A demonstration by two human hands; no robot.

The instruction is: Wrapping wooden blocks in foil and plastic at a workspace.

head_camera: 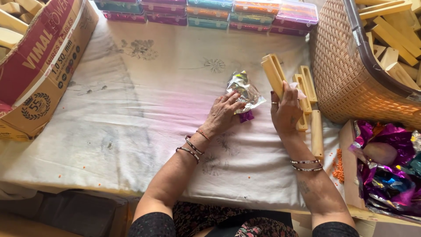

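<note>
Foil is the thing under the left hand (pixel 222 115): a crinkled silver foil sheet (pixel 244 91) lies on the cloth-covered counter (pixel 144 109), with a small purple piece (pixel 246 116) peeping out at its near edge. The left hand rests flat, fingers spread and open, pinning the foil's near corner to the cloth. The right hand (pixel 287 109) is closed around the lower end of a pale wooden block (pixel 272 74), holding it tilted, its upper end pointing away from the person. The block hangs just beside the foil, to its right, and does not seem to touch it.

More wooden blocks (pixel 309 87) lie on the counter just right of that hand, close against a woven basket (pixel 346 74) filled with similar pieces. A box of coloured foil wrappers (pixel 386 171) sits at the near right corner, a cardboard carton (pixel 39 66) stands at the far left, and a row of clear lidded boxes (pixel 210 11) lines the far edge.

Handled well, I judge, the foil wants steady, light pressure from the flat hand so it stays smooth and does not tear, while the block is kept firmly gripped low down, leaving its long faces free and square to the sheet's edge.
</note>
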